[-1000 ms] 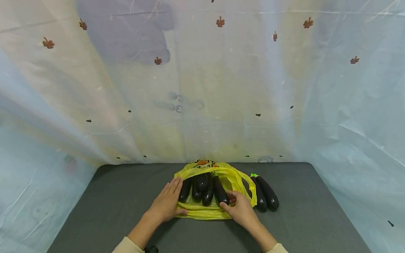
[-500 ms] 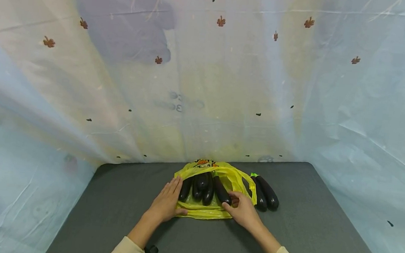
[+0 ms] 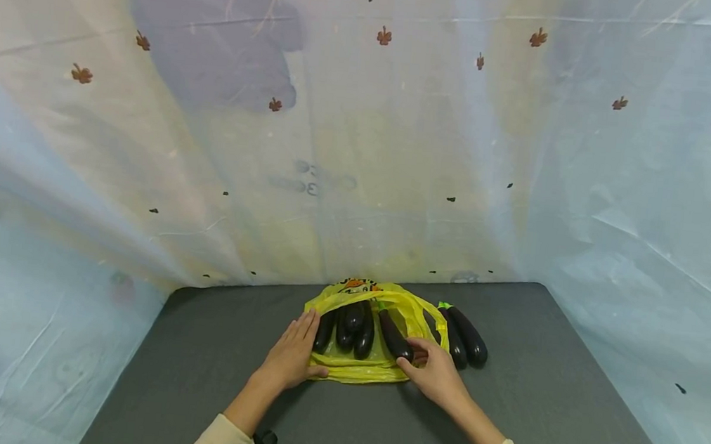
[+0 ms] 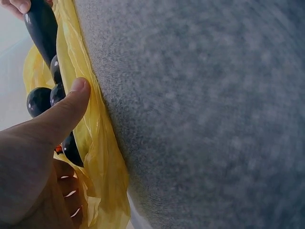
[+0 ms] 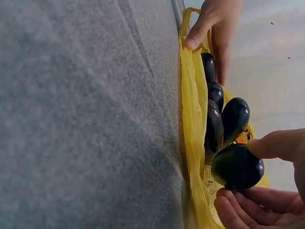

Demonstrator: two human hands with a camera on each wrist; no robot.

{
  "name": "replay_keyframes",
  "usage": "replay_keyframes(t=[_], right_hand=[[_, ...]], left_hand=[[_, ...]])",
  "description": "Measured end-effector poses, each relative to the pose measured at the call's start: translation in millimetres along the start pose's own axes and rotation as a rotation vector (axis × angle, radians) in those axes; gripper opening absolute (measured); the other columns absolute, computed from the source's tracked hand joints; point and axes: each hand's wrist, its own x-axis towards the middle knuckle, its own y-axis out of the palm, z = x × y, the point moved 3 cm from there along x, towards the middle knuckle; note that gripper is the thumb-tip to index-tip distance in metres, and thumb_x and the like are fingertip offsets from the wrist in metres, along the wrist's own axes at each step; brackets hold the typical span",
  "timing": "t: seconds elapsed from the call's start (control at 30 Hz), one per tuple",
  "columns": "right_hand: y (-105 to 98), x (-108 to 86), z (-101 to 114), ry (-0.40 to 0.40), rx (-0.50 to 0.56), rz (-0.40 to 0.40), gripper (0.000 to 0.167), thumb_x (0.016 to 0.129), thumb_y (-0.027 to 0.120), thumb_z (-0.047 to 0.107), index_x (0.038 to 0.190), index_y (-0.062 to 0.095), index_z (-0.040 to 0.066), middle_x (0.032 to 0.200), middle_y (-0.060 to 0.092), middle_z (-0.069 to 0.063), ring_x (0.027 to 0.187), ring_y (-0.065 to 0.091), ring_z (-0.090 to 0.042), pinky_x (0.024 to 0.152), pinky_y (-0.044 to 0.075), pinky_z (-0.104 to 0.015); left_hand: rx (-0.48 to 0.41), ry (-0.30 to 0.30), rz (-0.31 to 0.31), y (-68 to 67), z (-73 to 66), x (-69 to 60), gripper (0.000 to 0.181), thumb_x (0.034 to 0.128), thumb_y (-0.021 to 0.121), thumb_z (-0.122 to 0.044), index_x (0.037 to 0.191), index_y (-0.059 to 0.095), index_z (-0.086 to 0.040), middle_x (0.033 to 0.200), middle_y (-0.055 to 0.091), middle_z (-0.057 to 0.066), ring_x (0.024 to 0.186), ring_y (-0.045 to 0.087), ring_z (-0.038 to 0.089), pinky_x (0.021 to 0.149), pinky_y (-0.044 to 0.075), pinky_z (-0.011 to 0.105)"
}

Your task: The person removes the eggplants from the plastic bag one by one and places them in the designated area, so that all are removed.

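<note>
A yellow plastic bag [image 3: 359, 376] lies on its side with its mouth toward me, and several dark eggplants [image 3: 363, 341] lie inside it. My right hand [image 3: 437, 379] pinches the rounded end of the rightmost eggplant [image 3: 393, 335] at the mouth between thumb and fingers. In the right wrist view that eggplant [image 5: 238, 167] is raised above the bag's lower layer. My left hand [image 3: 287, 361] rests with straight fingers along the bag's left side. Its thumb [image 4: 78, 93] presses on the bag's lower rim. The far ends of the bagged eggplants are mostly hidden.
Two more eggplants [image 3: 471, 339] lie side by side on the grey table [image 3: 542, 407], just right of the bag. Behind the table hangs a pale plastic sheet [image 3: 400, 148], which also covers both sides.
My right hand has shifted slightly right, and the end of the pinched eggplant has swung right with it, away from the other eggplants. My left hand stays in place.
</note>
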Motion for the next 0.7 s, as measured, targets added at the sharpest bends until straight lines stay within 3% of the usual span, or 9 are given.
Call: replay_keyframes(t=[0.7], right_hand=[[-16.1, -16.6, -1.0, 0.005, 0.03, -0.003, 0.045, 0.096, 0.084, 0.016, 0.137, 0.071, 0.003, 0.133, 0.071, -0.012, 0.105, 0.072, -0.021, 0.091, 0.063, -0.042]], left_hand=[[0.008, -0.012, 0.0, -1.8, -1.7, -0.3, 0.119, 0.0889, 0.086, -0.052, 0.17, 0.018, 0.002, 0.178, 0.015, 0.022, 0.164, 0.02, 0.038, 0.133, 0.021, 0.053]])
